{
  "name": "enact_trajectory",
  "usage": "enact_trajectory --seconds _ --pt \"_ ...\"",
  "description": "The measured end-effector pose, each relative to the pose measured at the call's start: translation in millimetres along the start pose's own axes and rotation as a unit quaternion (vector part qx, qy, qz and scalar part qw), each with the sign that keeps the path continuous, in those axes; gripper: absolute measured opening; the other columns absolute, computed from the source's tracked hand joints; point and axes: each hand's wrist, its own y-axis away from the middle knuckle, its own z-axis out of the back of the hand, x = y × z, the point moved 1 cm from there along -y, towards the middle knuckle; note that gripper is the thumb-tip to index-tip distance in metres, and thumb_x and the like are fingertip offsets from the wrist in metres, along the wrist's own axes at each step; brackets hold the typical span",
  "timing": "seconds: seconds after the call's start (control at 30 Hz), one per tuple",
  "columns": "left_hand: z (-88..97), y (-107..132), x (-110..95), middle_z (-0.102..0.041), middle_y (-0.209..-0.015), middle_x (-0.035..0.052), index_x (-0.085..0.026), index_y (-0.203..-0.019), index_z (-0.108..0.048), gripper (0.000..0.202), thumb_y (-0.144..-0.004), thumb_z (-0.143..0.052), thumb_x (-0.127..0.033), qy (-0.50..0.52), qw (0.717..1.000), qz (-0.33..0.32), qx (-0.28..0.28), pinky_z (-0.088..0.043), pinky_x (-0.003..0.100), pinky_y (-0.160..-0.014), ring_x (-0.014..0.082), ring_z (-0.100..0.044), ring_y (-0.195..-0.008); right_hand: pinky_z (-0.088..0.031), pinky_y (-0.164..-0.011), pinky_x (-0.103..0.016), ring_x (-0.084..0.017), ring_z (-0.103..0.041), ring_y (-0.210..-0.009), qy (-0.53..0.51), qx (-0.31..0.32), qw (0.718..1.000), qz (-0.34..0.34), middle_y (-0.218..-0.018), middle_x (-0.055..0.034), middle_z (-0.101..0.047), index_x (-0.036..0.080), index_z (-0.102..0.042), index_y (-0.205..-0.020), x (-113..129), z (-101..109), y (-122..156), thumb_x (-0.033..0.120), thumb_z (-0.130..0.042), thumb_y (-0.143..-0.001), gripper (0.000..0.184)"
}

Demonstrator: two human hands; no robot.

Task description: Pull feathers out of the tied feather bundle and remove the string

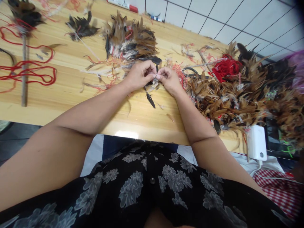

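Note:
My left hand (140, 74) and my right hand (168, 79) meet over the middle of a wooden table (71, 95). Both are pinched together on a small bunch of dark feathers (154, 83) held between the fingertips. One dark feather (150, 99) hangs or lies just below the hands. A clump of brown and black feathers (130, 39) lies just beyond my left hand. A large heap of brown feathers (237, 95) lies to the right of my right hand.
Red cord (28, 71) loops over the table's left side beside a thin stick (23, 72). A ball of red thread (225, 68) sits in the right heap. A white power bank (256, 142) lies at the table's near right edge. White tiled floor lies beyond.

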Motion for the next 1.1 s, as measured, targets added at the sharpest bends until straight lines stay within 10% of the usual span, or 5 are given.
enact_trajectory --seconds 1.1 --pt "-0.8 -4.5 8.0 -0.069 -0.069 -0.0021 -0.02 -0.088 -0.062 0.027 -0.105 -0.081 -0.028 0.001 0.998 0.069 -0.014 -0.06 0.035 -0.079 0.0157 -0.073 -0.074 -0.068 -0.103 -0.047 -0.021 -0.068 -0.094 0.053 -0.001 0.998 0.029 -0.092 -0.0015 -0.07 0.024 -0.066 -0.094 -5.2 5.2 -1.5 0.054 -0.076 -0.107 0.034"
